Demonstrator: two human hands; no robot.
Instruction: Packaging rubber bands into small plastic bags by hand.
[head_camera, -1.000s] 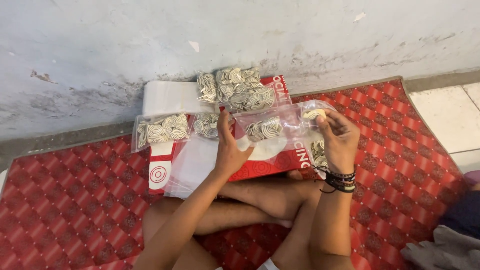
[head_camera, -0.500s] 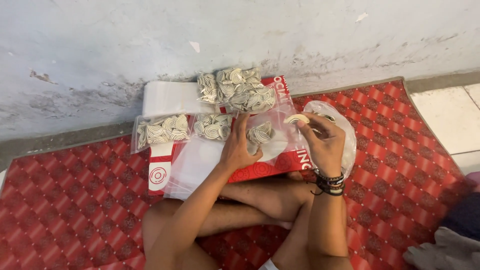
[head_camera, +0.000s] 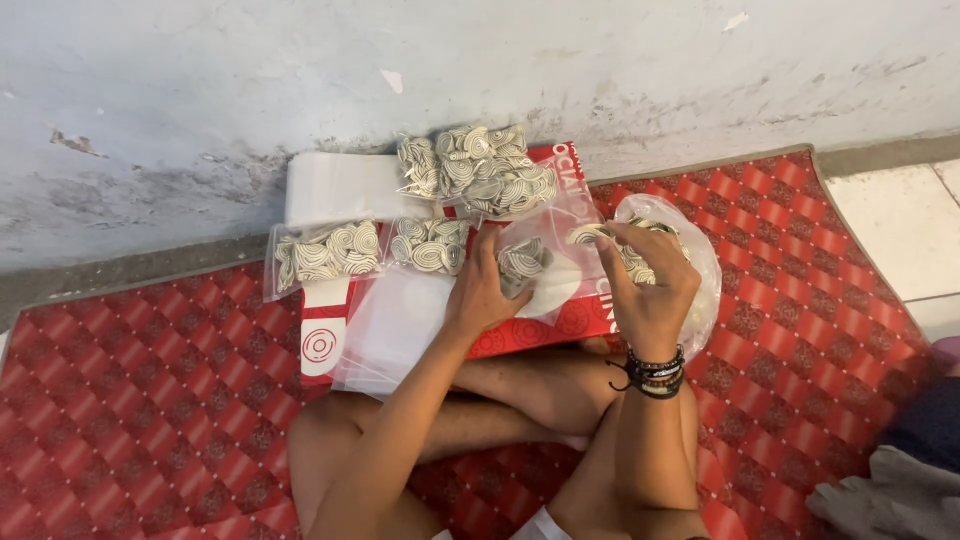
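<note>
Above the red mat (head_camera: 180, 400), left hand (head_camera: 487, 290) grips a half-filled clear pouch (head_camera: 540, 262), mouth rightward, right-hand fingers (head_camera: 625, 245) pinching spiral pieces (head_camera: 590, 234).

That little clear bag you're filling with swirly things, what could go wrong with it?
The small clear bag is held open only by the left hand, so it might sag and spill its spiral pieces onto the red mat. The right hand carries pieces across a gap from the big bag; one could drop. The filled bags piled by the wall might slide.
</note>
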